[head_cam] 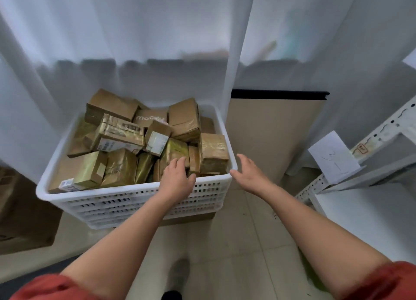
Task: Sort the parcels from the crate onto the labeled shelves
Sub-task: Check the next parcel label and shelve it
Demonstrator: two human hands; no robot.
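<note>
Crate, one, dozen-odd parcels inside; two grips released, left hand on one parcel, right hand beside the crate.

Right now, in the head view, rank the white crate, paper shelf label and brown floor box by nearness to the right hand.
1. white crate: corner just left of the right hand.
2. paper shelf label: to the right.
3. brown floor box: far left.

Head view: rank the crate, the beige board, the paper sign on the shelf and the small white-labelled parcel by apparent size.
1. crate
2. board, though the curtain hides part of it
3. sign
4. parcel, which lies deeper in the view, so its true size is unsure
</note>
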